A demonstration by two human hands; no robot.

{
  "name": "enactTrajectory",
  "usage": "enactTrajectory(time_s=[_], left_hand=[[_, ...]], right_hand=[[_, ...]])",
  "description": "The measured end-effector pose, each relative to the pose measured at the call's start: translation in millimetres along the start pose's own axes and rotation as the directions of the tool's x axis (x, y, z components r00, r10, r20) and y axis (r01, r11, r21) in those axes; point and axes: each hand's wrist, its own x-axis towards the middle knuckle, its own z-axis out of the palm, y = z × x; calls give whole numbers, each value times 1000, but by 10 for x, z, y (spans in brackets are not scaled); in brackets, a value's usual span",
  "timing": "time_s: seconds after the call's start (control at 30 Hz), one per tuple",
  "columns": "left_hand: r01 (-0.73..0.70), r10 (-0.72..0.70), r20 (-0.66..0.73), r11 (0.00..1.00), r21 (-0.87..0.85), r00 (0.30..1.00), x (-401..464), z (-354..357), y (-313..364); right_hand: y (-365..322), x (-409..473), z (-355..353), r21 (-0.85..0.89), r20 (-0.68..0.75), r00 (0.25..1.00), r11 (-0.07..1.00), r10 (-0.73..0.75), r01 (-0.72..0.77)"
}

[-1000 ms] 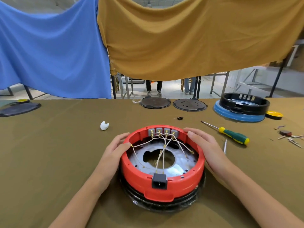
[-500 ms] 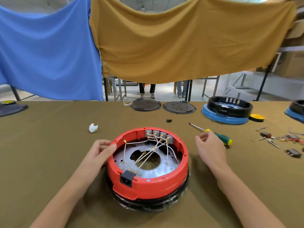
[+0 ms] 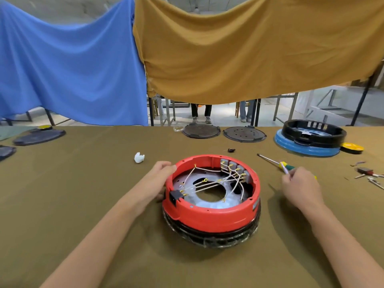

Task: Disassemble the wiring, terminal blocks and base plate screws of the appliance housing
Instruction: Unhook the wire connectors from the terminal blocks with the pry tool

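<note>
Far left: dark discs (image 3: 39, 136) lie at the table (image 3: 83, 204) edge, well apart from the work.
White scrap (image 3: 139, 157): small, just beyond the left hand.
Left hand (image 3: 160, 179): fingers curled over the housing's left rim, thumb side against the outer wall, steadying it.
Housing (image 3: 212, 213): red ring on a black base, mid-table in front of the person, socket (image 3: 174, 196) turned to the left.
Handling: looks like rigid plastic, fairly light, so it likely slides on the cloth unless the rim is held; the wall is the safe hold.
Wires (image 3: 199, 187): thin, pale, limp, running from the socket across the metal plate (image 3: 209, 203); probably best freed at their lugs, not tugged mid-span.
Terminal blocks (image 3: 235, 169): four grey ones on the far-right inner wall, wires still attached.
Right hand (image 3: 301, 187): closed around the screwdriver (image 3: 277, 163) handle, shaft pointing away to the left, clear of the housing.
Far right: blue-and-black housing (image 3: 311, 140); loose small parts (image 3: 367, 173).
</note>
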Motion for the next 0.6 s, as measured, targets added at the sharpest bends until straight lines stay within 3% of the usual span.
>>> enactTrajectory(time_s=[0.1, 0.2, 0.33, 0.47, 0.6], left_hand=[[-10, 10, -6, 999, -33, 1000, -61, 34, -119], [-59, 59, 36, 998, -18, 998, -29, -26, -78], [-67, 59, 168, 997, 42, 984, 123, -111, 23], [-48, 44, 235, 999, 12, 971, 289, -146, 1], [-40, 45, 328, 999, -22, 943, 466, -158, 66]], right_hand=[[-49, -22, -45, 242, -93, 993, 966, -67, 88], [-228, -125, -125, 520, -128, 973, 822, -194, 232], [-587, -293, -325, 621, -20, 869, 675, -494, 398], [-988, -356, -416, 810, 147, 743, 511, -653, 288], [-1269, -297, -316, 843, 264, 670, 504, -694, 190]])
